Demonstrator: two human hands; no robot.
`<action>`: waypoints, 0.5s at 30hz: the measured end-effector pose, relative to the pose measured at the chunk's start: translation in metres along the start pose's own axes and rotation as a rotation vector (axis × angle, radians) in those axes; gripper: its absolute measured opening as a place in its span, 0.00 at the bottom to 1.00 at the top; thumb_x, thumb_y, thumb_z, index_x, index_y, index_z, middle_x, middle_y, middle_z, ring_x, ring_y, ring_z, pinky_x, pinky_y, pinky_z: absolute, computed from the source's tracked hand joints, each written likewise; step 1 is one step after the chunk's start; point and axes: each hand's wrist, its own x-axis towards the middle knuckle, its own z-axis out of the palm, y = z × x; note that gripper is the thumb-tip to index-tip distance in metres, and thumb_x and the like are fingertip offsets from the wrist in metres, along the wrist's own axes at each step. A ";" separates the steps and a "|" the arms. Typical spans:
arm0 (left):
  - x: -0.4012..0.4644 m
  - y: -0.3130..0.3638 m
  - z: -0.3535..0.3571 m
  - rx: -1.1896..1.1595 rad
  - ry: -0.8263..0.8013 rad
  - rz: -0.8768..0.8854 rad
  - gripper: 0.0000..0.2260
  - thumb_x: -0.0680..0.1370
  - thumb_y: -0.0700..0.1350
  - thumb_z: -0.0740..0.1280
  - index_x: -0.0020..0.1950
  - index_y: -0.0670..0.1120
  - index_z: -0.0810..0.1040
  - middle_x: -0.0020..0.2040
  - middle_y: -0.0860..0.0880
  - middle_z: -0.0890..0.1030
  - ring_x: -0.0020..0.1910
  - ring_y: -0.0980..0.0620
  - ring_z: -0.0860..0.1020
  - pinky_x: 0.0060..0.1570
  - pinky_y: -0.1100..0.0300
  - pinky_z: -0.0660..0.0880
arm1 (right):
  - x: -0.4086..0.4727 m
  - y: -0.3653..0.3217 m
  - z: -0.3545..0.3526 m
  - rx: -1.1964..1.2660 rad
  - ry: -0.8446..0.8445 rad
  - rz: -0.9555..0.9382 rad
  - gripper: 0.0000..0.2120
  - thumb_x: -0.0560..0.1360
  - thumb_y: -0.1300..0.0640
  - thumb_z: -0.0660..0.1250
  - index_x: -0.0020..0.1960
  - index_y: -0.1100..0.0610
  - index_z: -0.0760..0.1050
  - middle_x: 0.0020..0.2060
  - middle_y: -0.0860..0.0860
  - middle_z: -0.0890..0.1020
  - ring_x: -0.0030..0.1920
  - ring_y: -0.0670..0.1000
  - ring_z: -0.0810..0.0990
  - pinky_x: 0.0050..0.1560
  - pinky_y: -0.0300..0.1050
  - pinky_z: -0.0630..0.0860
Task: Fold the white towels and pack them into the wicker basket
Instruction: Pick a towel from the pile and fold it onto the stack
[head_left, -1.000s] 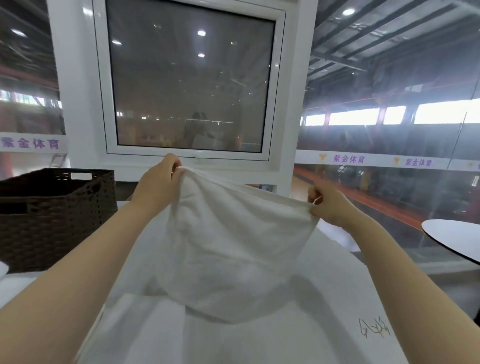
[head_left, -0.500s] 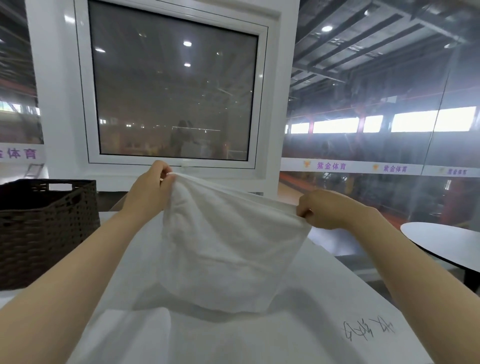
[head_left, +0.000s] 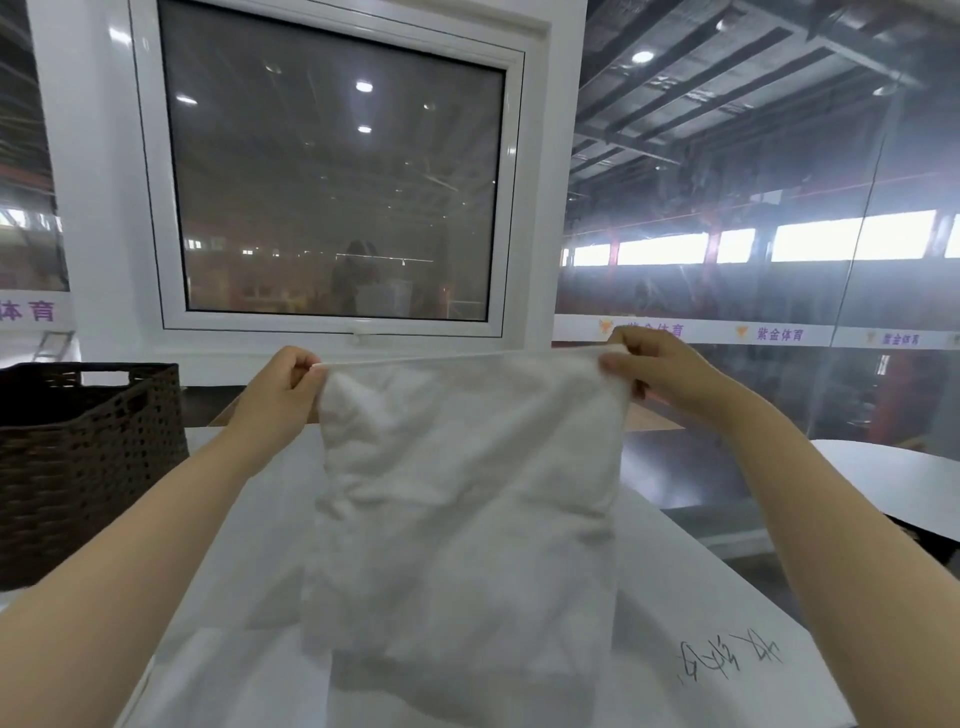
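Note:
A white towel (head_left: 462, 509) hangs in the air above the white table (head_left: 691, 587), stretched flat by its top edge. My left hand (head_left: 283, 387) pinches the towel's top left corner. At the top right corner my right hand (head_left: 657, 366) pinches the cloth between thumb and fingers. The towel's lower edge hangs just over the tabletop. A dark brown wicker basket (head_left: 88, 457) stands at the left of the table, beside my left forearm; its inside is hidden from here.
Behind the table is a white-framed window (head_left: 332, 182) in a white wall. A round white table (head_left: 893, 483) sits to the right. Black handwriting (head_left: 727, 657) marks the tabletop near the right front. White cloth (head_left: 218, 670) lies under my left forearm.
My hands have pulled apart and levelled, so the sagging towel top is now taut and straight. The towel hangs flatter and longer than before.

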 end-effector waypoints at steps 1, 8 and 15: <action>0.001 -0.003 0.002 -0.008 0.011 -0.003 0.08 0.82 0.49 0.61 0.51 0.46 0.74 0.45 0.47 0.78 0.43 0.47 0.76 0.43 0.53 0.76 | 0.001 0.002 0.001 0.017 -0.033 0.016 0.15 0.78 0.61 0.67 0.34 0.55 0.70 0.29 0.51 0.71 0.31 0.51 0.68 0.35 0.44 0.67; 0.010 -0.011 0.014 -0.360 -0.075 -0.282 0.06 0.83 0.42 0.60 0.47 0.42 0.73 0.44 0.45 0.70 0.40 0.50 0.74 0.41 0.59 0.82 | 0.009 0.026 0.004 -0.008 0.015 0.123 0.05 0.76 0.60 0.71 0.46 0.59 0.75 0.28 0.55 0.76 0.26 0.53 0.75 0.28 0.43 0.75; 0.012 -0.032 0.057 -0.392 -0.015 -0.389 0.07 0.82 0.38 0.59 0.44 0.42 0.71 0.46 0.45 0.72 0.42 0.52 0.76 0.57 0.51 0.78 | 0.027 0.066 0.022 0.121 0.078 0.235 0.09 0.78 0.63 0.69 0.57 0.61 0.81 0.41 0.55 0.86 0.41 0.54 0.86 0.45 0.42 0.83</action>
